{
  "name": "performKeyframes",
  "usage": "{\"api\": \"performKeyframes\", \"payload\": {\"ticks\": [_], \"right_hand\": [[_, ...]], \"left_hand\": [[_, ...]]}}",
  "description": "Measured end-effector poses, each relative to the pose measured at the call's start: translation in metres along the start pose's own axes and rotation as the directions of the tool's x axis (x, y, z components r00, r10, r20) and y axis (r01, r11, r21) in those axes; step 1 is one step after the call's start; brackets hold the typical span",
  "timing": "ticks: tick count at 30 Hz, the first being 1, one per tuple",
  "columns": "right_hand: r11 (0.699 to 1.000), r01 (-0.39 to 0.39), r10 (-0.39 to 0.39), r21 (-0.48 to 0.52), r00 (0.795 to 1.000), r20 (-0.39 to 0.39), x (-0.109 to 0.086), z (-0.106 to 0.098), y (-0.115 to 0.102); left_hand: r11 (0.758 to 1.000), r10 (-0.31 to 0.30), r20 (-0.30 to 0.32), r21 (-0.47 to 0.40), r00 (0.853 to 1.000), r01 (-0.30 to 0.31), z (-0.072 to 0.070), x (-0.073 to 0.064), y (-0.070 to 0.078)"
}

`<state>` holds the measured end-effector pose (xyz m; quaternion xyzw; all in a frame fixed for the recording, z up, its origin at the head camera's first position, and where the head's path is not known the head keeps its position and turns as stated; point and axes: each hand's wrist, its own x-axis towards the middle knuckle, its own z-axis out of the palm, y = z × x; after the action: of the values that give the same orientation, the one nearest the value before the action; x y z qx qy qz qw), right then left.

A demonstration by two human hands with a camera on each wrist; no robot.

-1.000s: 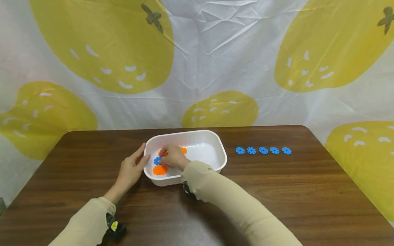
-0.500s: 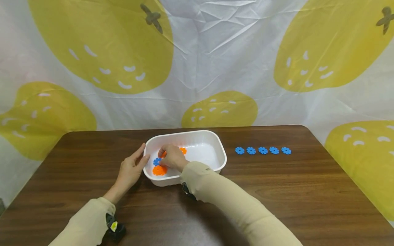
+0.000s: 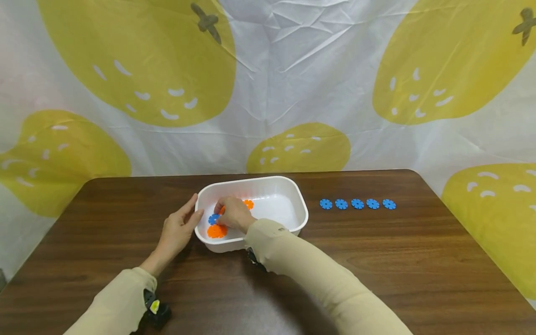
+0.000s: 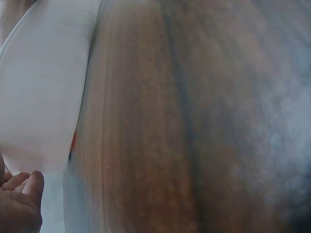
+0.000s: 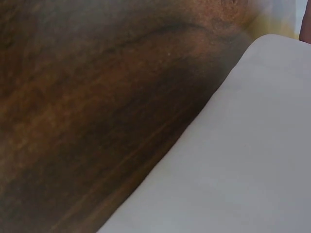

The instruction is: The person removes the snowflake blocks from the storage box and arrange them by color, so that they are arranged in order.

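In the head view, a white plastic basin [image 3: 289,195] stands on the table, slightly skewed. My left hand [image 3: 177,228] rests against its left end, fingers fairly straight along the outside and thumb tip right at the rim. Inside the basin, my right hand [image 3: 235,214] reaches down with curled fingers and pinches the edge of a blue snowflake disc [image 3: 213,219]. Orange snowflake discs [image 3: 217,231] lie around it, one partly behind the fingers and another orange disc [image 3: 249,204] beyond the hand. The left wrist view shows the basin's outer wall [image 4: 43,82] and left fingertips [image 4: 35,187].
Several blue snowflake discs [image 3: 357,204] lie in an even row on the brown wooden table [image 3: 398,260], right of the basin. A white cloth with yellow fruit prints [image 3: 299,149] hangs behind the table's back edge. In the right wrist view, the basin's wall [image 5: 233,160] fills the lower right.
Almost nothing moves. The right hand's fingertips shift very slightly at the blue snowflake disc, while the left hand and basin stay in place.
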<state>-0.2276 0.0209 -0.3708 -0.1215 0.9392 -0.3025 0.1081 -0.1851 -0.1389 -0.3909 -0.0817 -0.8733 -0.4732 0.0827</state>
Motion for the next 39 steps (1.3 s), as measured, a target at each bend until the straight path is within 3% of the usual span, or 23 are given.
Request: {"api": "performKeyframes", "payload": {"ticks": [11, 29, 39], "right_hand": [[1.0, -0.01, 0.011, -0.021, 1.0, 0.017, -0.0023, -0.0007, -0.0015], [0.999, -0.015, 0.015, 0.034, 1.0, -0.011, -0.004, 0.0, -0.0003], [0.991, 0.006, -0.001, 0.132, 0.999, -0.041, -0.0043, -0.0026, 0.0008]], "left_hand": [[1.0, 0.0, -0.004, -0.003, 1.0, 0.0, 0.0002, 0.0001, 0.0005], [1.0, -0.002, -0.003, 0.007, 1.0, 0.002, 0.0002, 0.0, -0.0007], [1.0, -0.018, -0.003, 0.005, 1.0, 0.018, 0.0002, -0.0007, 0.0003]]}}
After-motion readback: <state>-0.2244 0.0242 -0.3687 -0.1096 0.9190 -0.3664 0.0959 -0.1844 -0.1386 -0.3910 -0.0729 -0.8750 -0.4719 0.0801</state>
